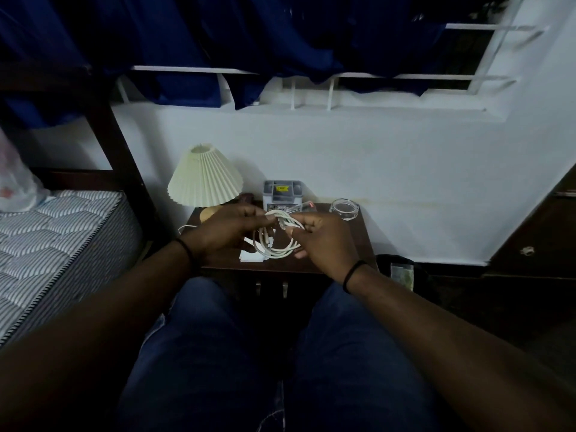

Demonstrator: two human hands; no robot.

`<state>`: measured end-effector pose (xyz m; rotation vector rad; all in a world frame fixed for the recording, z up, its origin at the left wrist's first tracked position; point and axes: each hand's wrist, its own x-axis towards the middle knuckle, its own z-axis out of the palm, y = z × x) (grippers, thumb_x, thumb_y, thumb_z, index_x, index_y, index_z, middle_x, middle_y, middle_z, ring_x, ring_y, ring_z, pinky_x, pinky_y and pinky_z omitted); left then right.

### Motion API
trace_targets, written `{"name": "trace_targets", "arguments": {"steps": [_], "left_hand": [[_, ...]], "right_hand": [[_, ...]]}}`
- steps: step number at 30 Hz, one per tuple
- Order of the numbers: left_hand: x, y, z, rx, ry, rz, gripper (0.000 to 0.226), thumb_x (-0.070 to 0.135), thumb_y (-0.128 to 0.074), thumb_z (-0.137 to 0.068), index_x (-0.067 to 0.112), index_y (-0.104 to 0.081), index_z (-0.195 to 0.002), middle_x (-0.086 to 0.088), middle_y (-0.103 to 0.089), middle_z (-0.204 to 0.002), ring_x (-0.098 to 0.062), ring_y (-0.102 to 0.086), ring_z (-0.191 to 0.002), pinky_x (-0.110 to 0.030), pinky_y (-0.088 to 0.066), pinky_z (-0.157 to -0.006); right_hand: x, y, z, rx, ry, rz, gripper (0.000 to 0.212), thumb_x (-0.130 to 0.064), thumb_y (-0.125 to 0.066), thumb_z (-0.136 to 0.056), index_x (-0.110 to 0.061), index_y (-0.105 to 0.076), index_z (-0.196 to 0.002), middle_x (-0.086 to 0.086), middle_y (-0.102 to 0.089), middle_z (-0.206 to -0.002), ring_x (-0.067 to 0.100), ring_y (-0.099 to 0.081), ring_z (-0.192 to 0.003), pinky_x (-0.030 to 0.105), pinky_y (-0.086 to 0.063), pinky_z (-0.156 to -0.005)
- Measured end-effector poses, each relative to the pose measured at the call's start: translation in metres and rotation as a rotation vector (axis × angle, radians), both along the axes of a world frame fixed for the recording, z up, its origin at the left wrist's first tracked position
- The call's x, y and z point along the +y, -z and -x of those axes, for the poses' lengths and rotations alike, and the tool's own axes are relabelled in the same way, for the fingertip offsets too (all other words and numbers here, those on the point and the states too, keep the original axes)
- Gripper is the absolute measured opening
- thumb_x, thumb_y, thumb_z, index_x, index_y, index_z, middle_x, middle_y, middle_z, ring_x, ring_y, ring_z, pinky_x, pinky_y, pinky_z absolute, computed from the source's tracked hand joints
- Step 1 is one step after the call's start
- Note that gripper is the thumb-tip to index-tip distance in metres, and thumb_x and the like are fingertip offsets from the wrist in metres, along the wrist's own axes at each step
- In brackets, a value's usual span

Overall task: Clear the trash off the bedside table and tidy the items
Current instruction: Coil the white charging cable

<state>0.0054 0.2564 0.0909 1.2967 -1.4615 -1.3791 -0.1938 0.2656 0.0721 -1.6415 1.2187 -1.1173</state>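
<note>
Bed with striped mattress [56, 241] at left, dark wooden bedpost [109, 132] beside it. Plastic bag [15, 182] on the mattress. Blue curtain [218, 42] over white window grille [405, 77]. White wall [374, 169] behind. Dark cabinet [542, 232] at right.

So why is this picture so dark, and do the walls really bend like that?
Head view: the room is dimly lit, so both hands and the dark bedside table lose detail; the white cable and lamp shade stand out. The wide-angle lens bows the window bars.

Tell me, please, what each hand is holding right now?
Left hand: closed on the white cable.
Right hand: closed on the same cable.
</note>
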Motion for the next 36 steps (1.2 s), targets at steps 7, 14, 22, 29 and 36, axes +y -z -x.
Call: {"name": "trace_targets", "arguments": {"steps": [7,14,22,29,36], "left_hand": [[-0.004,0.007,-0.009,0.214,0.057,-0.153,0.024,0.036,-0.079,-0.071,0.019,-0.077,-0.088,-0.008,-0.073,-0.083,-0.019,-0.07,-0.07,-0.031,-0.058,-0.06],[-0.005,0.017,0.003,0.175,0.01,-0.187,0.013,0.018,-0.069,-0.084,0.019,-0.077,-0.074,-0.005,-0.071,-0.076,-0.015,-0.068,-0.063,-0.028,-0.057,-0.055],[-0.007,0.024,0.006,0.126,-0.039,-0.219,0.011,0.022,-0.071,-0.083,0.019,-0.078,-0.075,-0.006,-0.072,-0.079,-0.017,-0.067,-0.065,-0.028,-0.054,-0.054],[-0.006,0.029,0.012,0.031,-0.119,-0.179,0.012,0.002,-0.069,-0.085,0.002,-0.064,-0.095,-0.018,-0.066,-0.087,-0.021,-0.061,-0.065,-0.028,-0.055,-0.053],[-0.002,0.032,0.02,-0.28,-0.269,0.017,0.023,-0.002,-0.078,-0.075,-0.004,-0.067,-0.094,-0.019,-0.07,-0.075,-0.025,-0.066,-0.059,-0.037,-0.059,-0.059]], "right_hand": [[-0.005,-0.002,0.004,-0.137,-0.014,-0.186,0.018,-0.006,-0.067,-0.09,-0.001,-0.071,-0.107,0.006,-0.07,-0.077,0.007,-0.063,-0.049,0.027,-0.06,-0.054],[-0.009,0.001,0.01,-0.225,-0.01,-0.342,0.004,-0.008,-0.068,-0.091,-0.007,-0.068,-0.094,0.009,-0.07,-0.078,0.01,-0.06,-0.045,0.023,-0.059,-0.05],[-0.012,0.003,0.009,-0.261,-0.037,-0.48,0.026,-0.026,-0.069,-0.091,-0.005,-0.066,-0.106,0.014,-0.074,-0.089,0.025,-0.068,-0.06,0.032,-0.062,-0.058],[-0.009,0.005,0.008,-0.235,-0.044,-0.454,0.004,-0.01,-0.068,-0.091,-0.007,-0.065,-0.089,0.012,-0.071,-0.081,0.023,-0.063,-0.057,0.029,-0.06,-0.055],[-0.009,0.011,0.001,-0.15,-0.009,-0.415,0.017,-0.007,-0.069,-0.089,0.002,-0.064,-0.103,0.019,-0.068,-0.087,0.017,-0.061,-0.049,0.025,-0.058,-0.05]]}}
